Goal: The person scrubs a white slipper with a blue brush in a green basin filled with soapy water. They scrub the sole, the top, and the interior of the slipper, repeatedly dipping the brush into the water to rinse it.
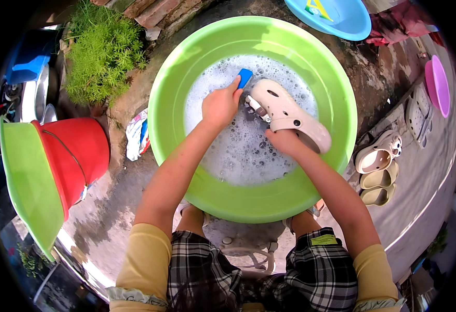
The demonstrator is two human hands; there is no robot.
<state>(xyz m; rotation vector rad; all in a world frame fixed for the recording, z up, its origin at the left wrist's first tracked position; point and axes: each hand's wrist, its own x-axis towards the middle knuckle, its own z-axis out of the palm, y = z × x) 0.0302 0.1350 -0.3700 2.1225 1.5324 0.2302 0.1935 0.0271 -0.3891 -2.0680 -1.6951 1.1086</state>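
A large green basin (173, 62) of foamy, soapy water (243, 161) stands between my legs. My left hand (221, 106) is closed around a blue object (245, 78) over the foam. Only its blue end shows beyond my fingers, so I cannot tell its kind. My right hand (284, 140) grips a beige clog (285, 106) near its strap and opening. The clog lies tilted above the suds, with its toe toward the far side and small charms on its left edge. Several of my right fingers are hidden by the shoe.
On the ground at right sit a cream clog (376, 156), tan footwear (378, 187) and a grey clog (417, 117), beyond them a pink basin (437, 86). A blue basin (337, 26) stands at the back. At left are a red bucket (85, 156), a green tub (28, 171) and a leafy plant (100, 57).
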